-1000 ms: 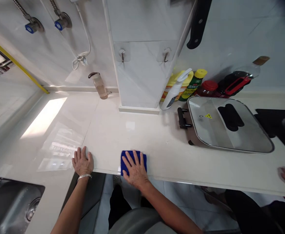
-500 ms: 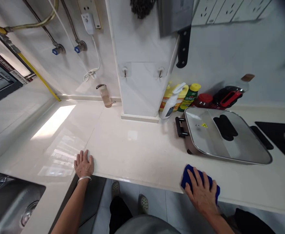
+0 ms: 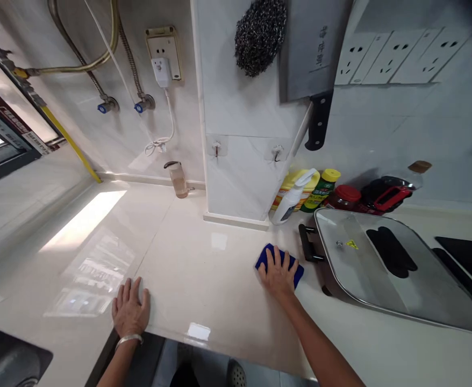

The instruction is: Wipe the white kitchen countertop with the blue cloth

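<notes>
A dark blue cleaning cloth [image 3: 263, 261] lies folded on the pale countertop [image 3: 195, 279], left of the electric pan's handle. My right hand [image 3: 279, 275] presses on it from above, fingers spread over the cloth and holding it against the surface. My left hand [image 3: 131, 312] rests flat by the counter's front edge, fingers apart, with nothing in it; a bracelet [image 3: 129, 341] circles that wrist. Just right of the cloth stands the large electric pan [image 3: 385, 269] under its glass lid. Part of the cloth is hidden beneath my palm.
Behind the cloth, a white spray bottle [image 3: 290, 201] and several other bottles stand against the wall. A water bottle [image 3: 177, 180] is at the back left. The sink [image 3: 14, 357] lies at lower left. A cleaver [image 3: 319, 59] and a steel scourer [image 3: 260, 37] hang above.
My right hand has moved the cloth from the counter's front edge back and left, toward the spray bottle. My left hand stays flat on the counter. The camera view has shifted.
</notes>
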`<state>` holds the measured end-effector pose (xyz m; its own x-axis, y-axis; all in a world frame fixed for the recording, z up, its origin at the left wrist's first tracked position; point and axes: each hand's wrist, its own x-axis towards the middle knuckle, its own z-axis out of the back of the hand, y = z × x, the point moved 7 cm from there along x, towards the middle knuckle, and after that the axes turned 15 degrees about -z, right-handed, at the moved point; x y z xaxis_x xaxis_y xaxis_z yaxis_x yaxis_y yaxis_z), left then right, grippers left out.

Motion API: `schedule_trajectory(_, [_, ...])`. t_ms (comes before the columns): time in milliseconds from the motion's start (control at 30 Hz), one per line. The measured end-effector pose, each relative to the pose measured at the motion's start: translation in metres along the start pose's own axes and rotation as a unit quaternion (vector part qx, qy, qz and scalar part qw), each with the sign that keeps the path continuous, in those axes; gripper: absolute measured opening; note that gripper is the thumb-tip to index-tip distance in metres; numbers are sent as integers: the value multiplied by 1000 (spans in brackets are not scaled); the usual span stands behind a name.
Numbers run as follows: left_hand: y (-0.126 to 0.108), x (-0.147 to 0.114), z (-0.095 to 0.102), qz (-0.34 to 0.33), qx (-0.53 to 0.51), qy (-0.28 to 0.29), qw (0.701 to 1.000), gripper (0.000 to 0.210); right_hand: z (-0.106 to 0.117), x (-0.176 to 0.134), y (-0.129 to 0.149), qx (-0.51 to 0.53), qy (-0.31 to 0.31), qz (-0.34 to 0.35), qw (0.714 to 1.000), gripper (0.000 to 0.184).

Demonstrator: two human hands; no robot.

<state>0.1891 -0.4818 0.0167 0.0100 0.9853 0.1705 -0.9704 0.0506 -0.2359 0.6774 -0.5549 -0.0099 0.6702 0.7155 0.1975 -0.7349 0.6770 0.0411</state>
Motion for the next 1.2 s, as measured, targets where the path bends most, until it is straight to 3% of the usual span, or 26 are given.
schedule_trajectory(133, [1,-1,0,-4,10,-8,1000,52,-12,41,31,19,-9,-46,999,59])
schedule_trajectory(233, [3,-3,-1,-13,11,-18,1000,50,-15,44,63,41,-35,-72,996,61])
schedule_trajectory(433, [8,-7,-2,-30,9,-50,998,47,-3,-10,163,50,-11,59,997,59])
schedule_trajectory(567, [11,-14,-3,-40,-9,-69,997,46,13,-62,194,55,-2,133,990,59])
schedule_trajectory(700, [17,-16,-2,-54,-76,-86,992,47,17,-101,186,69,-6,170,983,59])
schedule_trajectory(767, [24,-12,1,-41,-168,-90,981,44,15,-114,174,79,-15,180,980,59])
schedule_trajectory(933, [34,15,7,-12,-461,-40,887,33,6,-134,136,93,-17,163,982,62])
schedule_trajectory(1067, [42,40,4,25,-530,-38,847,35,4,-139,111,91,30,158,983,65])
schedule_trajectory(1200, [53,60,-9,90,-594,-47,798,60,13,-141,101,107,19,124,986,67])
